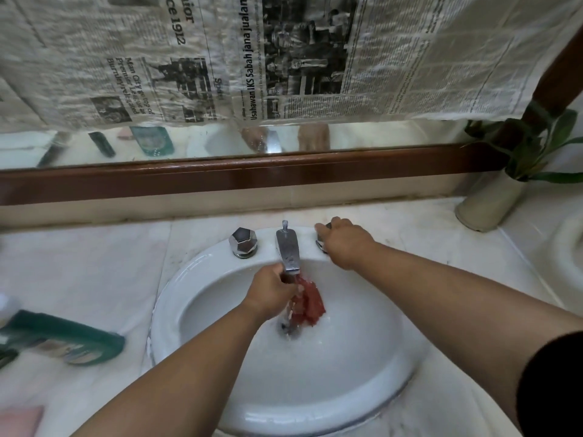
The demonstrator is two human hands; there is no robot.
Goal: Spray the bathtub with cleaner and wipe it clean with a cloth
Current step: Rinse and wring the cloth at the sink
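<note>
A red cloth (pixel 310 302) hangs wet under the chrome spout (pixel 288 249) of a white oval sink (pixel 176 298), with water running over it toward the drain. My left hand (pixel 273 290) grips the cloth's upper end just below the spout. My right hand (pixel 345 241) is curled over the right tap knob (pixel 321 242) at the back rim of the sink. No bathtub and no spray bottle are in view.
The left tap knob (pixel 243 242) stands free. A green tube (pixel 63 337) lies on the marble counter at left, a pink object (pixel 19 419) at the bottom left corner. A potted plant (pixel 492 197) stands at right. A newspaper-covered mirror (pixel 284 58) with a brown frame rises behind.
</note>
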